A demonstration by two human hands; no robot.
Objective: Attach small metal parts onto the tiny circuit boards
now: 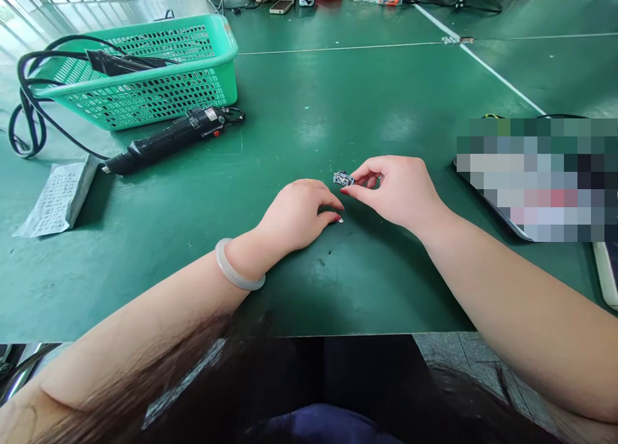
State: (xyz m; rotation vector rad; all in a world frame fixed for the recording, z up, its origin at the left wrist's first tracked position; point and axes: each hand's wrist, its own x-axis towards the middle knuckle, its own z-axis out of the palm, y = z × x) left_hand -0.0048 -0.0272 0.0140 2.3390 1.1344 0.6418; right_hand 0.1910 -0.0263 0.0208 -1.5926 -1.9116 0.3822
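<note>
Between the thumb and fingers of my right hand (398, 186) is a small grey-and-black part (343, 178) with a fine, jagged outline; its exact kind is too small to make out. My left hand (302, 215) rests low over the green table (309, 135), just left of and nearer to me than the right one. Its thumb and index finger curve forward with a narrow gap between their tips. A tiny white bit (340, 221) lies right at the left thumb's tip, touching or almost touching it. A pale bangle (236, 267) circles my left wrist.
At the left, a green basket (159, 87) holds a black corded tool (120, 63). A black electric screwdriver (174, 138) lies before it, beside a paper-wrapped block (62, 196). A blurred-out item (535, 180) sits right. Other people's hands, a phone (282, 6) and cables are across the table.
</note>
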